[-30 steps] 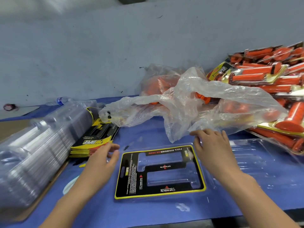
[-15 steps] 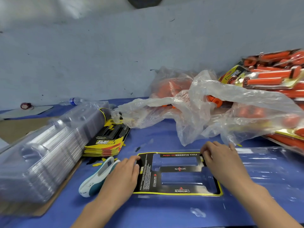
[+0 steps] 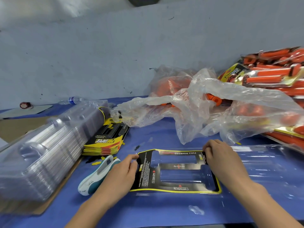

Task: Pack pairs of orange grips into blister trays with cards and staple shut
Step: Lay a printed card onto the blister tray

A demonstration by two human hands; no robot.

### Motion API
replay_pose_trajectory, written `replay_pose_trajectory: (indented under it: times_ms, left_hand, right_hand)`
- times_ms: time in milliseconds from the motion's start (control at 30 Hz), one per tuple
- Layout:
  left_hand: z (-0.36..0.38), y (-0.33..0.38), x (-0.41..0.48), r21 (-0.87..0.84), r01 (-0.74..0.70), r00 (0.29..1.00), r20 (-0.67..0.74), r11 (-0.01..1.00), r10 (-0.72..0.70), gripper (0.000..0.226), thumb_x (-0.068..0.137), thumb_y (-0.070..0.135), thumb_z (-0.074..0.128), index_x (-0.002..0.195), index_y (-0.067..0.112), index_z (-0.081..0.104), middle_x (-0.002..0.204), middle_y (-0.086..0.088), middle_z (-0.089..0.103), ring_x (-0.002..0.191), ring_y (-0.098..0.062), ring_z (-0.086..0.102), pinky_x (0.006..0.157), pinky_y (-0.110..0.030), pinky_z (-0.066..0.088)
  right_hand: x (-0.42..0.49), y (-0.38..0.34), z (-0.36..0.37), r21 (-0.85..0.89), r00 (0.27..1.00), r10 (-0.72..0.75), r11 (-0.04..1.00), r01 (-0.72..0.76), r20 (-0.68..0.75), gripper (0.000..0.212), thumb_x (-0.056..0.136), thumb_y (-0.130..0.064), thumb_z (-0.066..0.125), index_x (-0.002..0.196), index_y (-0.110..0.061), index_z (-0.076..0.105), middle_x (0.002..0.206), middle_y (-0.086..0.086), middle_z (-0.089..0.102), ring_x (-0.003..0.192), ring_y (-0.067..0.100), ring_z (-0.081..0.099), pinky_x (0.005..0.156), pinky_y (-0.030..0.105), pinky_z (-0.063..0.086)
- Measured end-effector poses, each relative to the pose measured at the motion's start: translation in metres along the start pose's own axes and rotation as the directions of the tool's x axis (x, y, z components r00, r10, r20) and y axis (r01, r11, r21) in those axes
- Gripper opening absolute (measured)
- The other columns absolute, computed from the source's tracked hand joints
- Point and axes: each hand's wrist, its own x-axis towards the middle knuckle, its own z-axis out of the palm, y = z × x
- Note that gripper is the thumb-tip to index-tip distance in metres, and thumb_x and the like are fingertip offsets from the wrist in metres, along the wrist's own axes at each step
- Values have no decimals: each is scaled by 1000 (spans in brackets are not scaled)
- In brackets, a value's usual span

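Observation:
A black card with a yellow border lies in an open clear blister tray on the blue table. My left hand rests on the card's left end, fingertips at its far-left corner. On the right end, my right hand presses down with fingers bent over the card's far corner. Loose orange grips lie in a crumpled clear plastic bag behind the card. A white and teal stapler lies just left of my left hand.
A tall stack of clear blister trays fills the left side, with a pile of yellow-black cards beside it. Finished packs of orange grips are heaped at the right. A water bottle lies by the wall.
My left hand came from the card pile onto the card's left end. The right hand stayed on the card's far right corner. The stapler came into sight as the view shifted.

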Motion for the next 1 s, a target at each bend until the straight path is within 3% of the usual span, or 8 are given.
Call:
replay_pose_trajectory:
  times_ms: [100,200,333,400,533,667,800,1000]
  left_hand:
    - [-10,-4,-1,-127,18,987,163,992,3,24,98,50,48,122,50,48,95,9,66,82,2,62,75,-17,49]
    - [-24,-11,-2,-196,11,950,309,981,51,49,86,58,61,132,49,46,103,16,65,94,6,62,77,-5,42]
    - [-36,-21,-2,-252,-7,912,396,968,109,59,80,49,74,132,54,45,115,25,65,115,3,57,95,-14,44]
    - [-35,-22,-4,-216,-21,922,375,976,103,62,77,49,78,130,57,45,114,19,64,111,1,59,97,-18,45]
    - [-30,-21,-6,-142,-47,925,369,989,97,68,68,65,74,128,65,41,108,14,60,80,0,60,83,-14,47]
    - [-32,-28,-2,-138,-48,919,381,989,98,65,72,58,75,128,65,42,114,15,57,93,-6,63,94,-23,48]
    - [-35,-30,-3,-233,-41,929,350,972,123,47,84,42,75,122,59,53,121,19,56,106,0,60,95,-24,50]
    - [-34,2,-5,-79,-207,978,-3,975,207,42,82,55,54,121,39,57,120,17,56,105,2,55,80,-13,44]
  right_hand:
    - [2,1,-1,21,999,34,999,-33,-12,26,98,-12,38,87,-14,62,94,1,62,87,22,53,79,32,36]
    - [1,1,0,-46,1000,29,999,-29,-4,27,98,-12,36,87,-15,61,93,1,63,84,21,51,91,33,36]
    - [1,2,-1,-61,999,53,997,-52,5,26,98,-11,37,84,-20,57,91,-2,62,77,15,40,102,38,34]
    - [2,2,-1,-82,999,43,996,-42,13,26,98,-11,37,84,-21,56,90,-1,62,77,17,42,102,38,33]
    - [3,2,-2,-98,999,38,994,-36,13,26,96,-10,37,85,-19,59,90,1,63,77,21,46,93,36,34]
    - [3,2,-3,-78,999,45,996,-45,-7,25,95,-9,40,86,-15,63,92,4,64,78,21,41,81,33,31]
    - [2,0,-5,-67,999,53,996,-54,-12,26,95,-9,39,89,-13,64,93,7,64,85,26,49,81,35,34]
    - [3,0,-6,-48,998,63,997,-64,-3,26,95,-10,38,89,-14,63,93,5,63,87,26,51,85,36,37]
